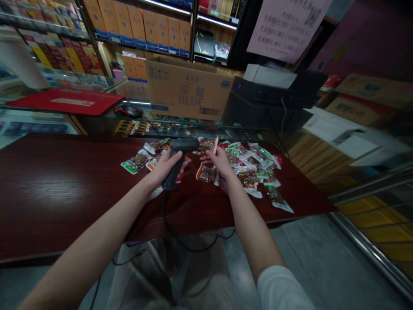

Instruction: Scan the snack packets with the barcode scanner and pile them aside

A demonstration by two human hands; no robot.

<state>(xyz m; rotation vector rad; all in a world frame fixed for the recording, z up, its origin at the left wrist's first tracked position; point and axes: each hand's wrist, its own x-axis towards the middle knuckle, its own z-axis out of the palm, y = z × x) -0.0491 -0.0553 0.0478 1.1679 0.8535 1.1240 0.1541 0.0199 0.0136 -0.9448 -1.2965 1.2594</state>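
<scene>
A black barcode scanner [174, 165] with a trailing cable is gripped by my left hand [168, 165], its head turned to the right. My right hand [220, 160] pinches a small snack packet [207, 145] with an orange edge, held up before the scanner's head. Just under that hand lies another orange-edged packet [206, 173]. A pile of similar clear packets [250, 161] with green, red and orange edges spreads to the right. Several more packets [137, 161] lie left of the scanner, partly hidden behind my left hand.
The dark red wooden table [80, 185] extends left. Behind it, a glass counter carries an open cardboard box [190, 92], a computer mouse [128, 110], a red mat [66, 101] and a black printer [274, 94]. The scanner cable [190, 247] hangs over the front edge.
</scene>
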